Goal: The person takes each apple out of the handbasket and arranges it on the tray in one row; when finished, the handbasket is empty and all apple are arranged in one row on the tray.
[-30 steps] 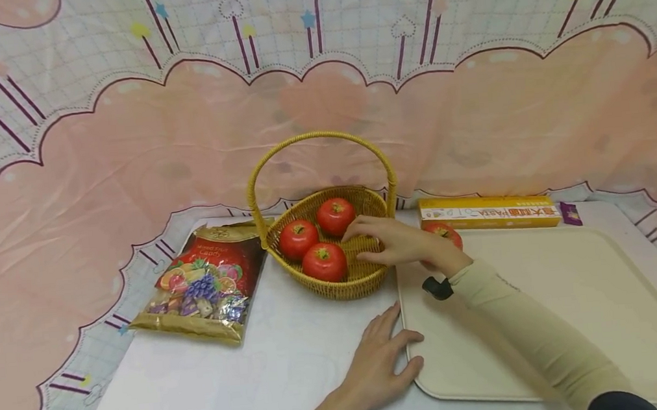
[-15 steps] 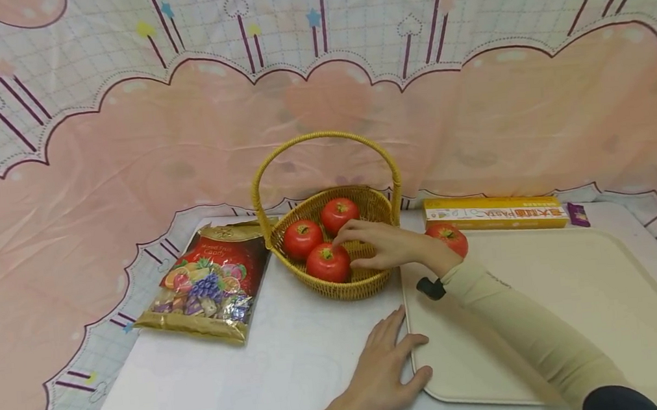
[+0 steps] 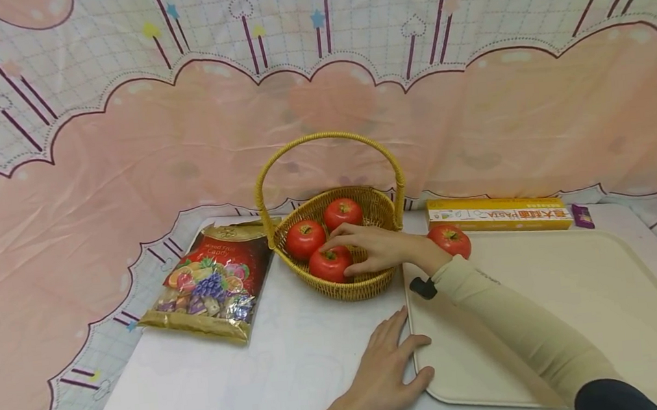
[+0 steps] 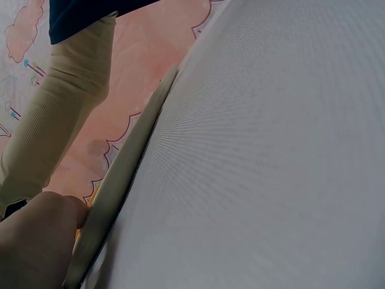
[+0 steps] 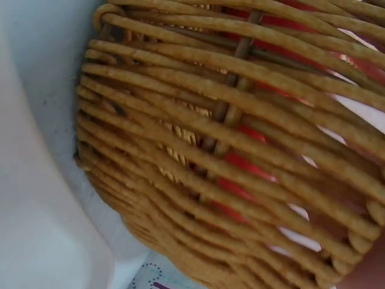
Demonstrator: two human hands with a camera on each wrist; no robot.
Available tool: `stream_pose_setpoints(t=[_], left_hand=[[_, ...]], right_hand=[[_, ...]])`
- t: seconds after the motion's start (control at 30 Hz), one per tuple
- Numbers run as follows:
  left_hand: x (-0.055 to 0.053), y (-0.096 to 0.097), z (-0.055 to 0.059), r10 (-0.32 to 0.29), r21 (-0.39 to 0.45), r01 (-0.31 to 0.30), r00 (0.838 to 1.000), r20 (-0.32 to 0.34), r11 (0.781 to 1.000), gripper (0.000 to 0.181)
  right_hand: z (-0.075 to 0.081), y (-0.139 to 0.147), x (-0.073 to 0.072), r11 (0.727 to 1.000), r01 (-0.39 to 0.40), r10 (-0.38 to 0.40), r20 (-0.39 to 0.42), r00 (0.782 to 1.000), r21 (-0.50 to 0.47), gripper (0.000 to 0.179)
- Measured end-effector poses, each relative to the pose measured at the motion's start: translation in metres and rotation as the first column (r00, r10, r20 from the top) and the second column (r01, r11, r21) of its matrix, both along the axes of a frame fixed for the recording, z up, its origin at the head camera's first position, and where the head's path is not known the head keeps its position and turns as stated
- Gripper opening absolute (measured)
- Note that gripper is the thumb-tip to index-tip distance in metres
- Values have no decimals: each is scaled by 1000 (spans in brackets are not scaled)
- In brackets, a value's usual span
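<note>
A yellow wicker basket (image 3: 359, 289) with a tall handle holds three red apples. My right hand (image 3: 382, 247) reaches over its right rim, fingers curved over the front apple (image 3: 323, 268) and thumb against its right side. The left apple (image 3: 304, 234) and back apple (image 3: 343, 211) sit close by. Woven wicker wall (image 5: 180, 108) fills most of the right wrist view, with red showing through. My left hand (image 3: 378, 371) rests spread at the left edge of a beige tray (image 3: 525, 305), thumb and index finger over the rim. One more apple (image 3: 451, 241) lies at the tray's far left corner.
A red and gold candy bag (image 3: 209, 280) lies left of the basket. Behind the tray are a yellow pasta box (image 3: 499, 215) and a small purple packet (image 3: 582, 216). A patterned cloth (image 3: 212, 150) hangs at the back; white tabletop (image 3: 216, 390) extends in front.
My right hand has moved left within the basket, from the bare space beside the apples onto the front apple. My left hand stays at the tray edge; the head view has shifted slightly.
</note>
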State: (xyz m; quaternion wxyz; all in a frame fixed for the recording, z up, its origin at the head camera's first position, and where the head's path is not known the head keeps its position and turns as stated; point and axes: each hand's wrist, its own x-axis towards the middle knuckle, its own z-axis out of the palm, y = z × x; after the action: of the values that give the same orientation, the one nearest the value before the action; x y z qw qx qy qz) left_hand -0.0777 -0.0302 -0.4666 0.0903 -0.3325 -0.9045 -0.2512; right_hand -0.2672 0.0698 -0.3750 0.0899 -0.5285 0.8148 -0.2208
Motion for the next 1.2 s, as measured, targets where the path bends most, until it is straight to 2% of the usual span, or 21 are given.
stream_pose_setpoints(t=[0.33,0.83,1.2], left_hand=[[1,0,1,2,1,-2,1000,7,1000,32],[-1,1,-1,-2,7,2,1000,-27,1000,31],[-1,1,-2,3,6,-3,1000,-10,1000,32]], right_hand=[[0,-11,1,997,8,-7,-22,1000,73,56],[3,-19,2,994,-8,7,10,1000,108,60],[3,-25,-1,989,-66,73,-47,996,129,58]])
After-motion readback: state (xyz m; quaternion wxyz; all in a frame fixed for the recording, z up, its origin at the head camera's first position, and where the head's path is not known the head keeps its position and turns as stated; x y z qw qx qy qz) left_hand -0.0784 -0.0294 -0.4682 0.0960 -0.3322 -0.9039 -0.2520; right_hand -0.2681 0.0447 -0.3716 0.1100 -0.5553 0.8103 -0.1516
